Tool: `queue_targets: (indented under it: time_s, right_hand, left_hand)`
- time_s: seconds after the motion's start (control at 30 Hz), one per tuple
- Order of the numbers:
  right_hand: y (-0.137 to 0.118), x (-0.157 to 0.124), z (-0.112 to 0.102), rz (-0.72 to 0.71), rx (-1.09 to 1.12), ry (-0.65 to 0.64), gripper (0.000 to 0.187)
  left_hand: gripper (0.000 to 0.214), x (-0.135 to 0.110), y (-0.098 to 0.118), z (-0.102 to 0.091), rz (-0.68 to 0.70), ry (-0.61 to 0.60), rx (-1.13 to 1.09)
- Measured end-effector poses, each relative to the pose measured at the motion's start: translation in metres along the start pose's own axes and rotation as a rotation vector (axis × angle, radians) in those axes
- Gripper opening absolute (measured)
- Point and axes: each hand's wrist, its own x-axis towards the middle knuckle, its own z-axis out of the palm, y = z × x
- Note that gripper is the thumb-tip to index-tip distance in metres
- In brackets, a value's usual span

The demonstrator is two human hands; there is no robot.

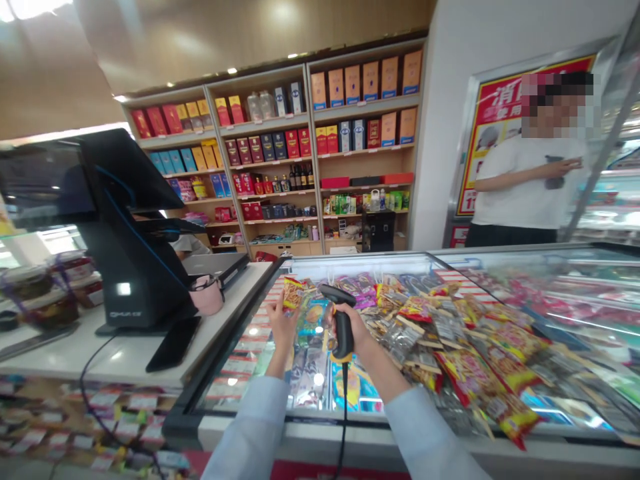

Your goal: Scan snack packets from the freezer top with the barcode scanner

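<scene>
My right hand (pixel 354 328) is wrapped round the grip of a black barcode scanner (pixel 344 333) with a yellow base, its head tilted toward the left. A cord drops from the scanner over the freezer's front edge. Just left of the scanner, my left hand (pixel 281 328) grips a small red and yellow snack packet (pixel 293 293) near its edge. Both hands are above the glass lid of a chest freezer (pixel 240 373). To the right, a heap of snack packets (pixel 470 373), some red and yellow, some clear with wooden sticks, lies on the glass.
A white counter (pixel 135 363) on the left bears a black point-of-sale terminal (pixel 140 267), a phone (pixel 174 343) and a pink cup (pixel 207 295). Shelves of boxes and bottles (pixel 273 150) line the back wall. A person in a white shirt (pixel 525 187) stands behind the freezer at right.
</scene>
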Motion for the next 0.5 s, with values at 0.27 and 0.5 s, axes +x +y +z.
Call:
queue_targets:
  time_s: [0.27,0.5]
  right_hand:
    - [-0.096,-0.067,-0.022,-0.29,0.059,0.073,0.013]
    - [-0.158,-0.131,-0.107,-0.447,0.067,0.27,0.011]
  left_hand:
    - [0.064,-0.004,0.099,0.011,0.08,-0.038,-0.195]
    - [0.067,-0.053,0.185,0.063,0.022,-0.271,-0.342]
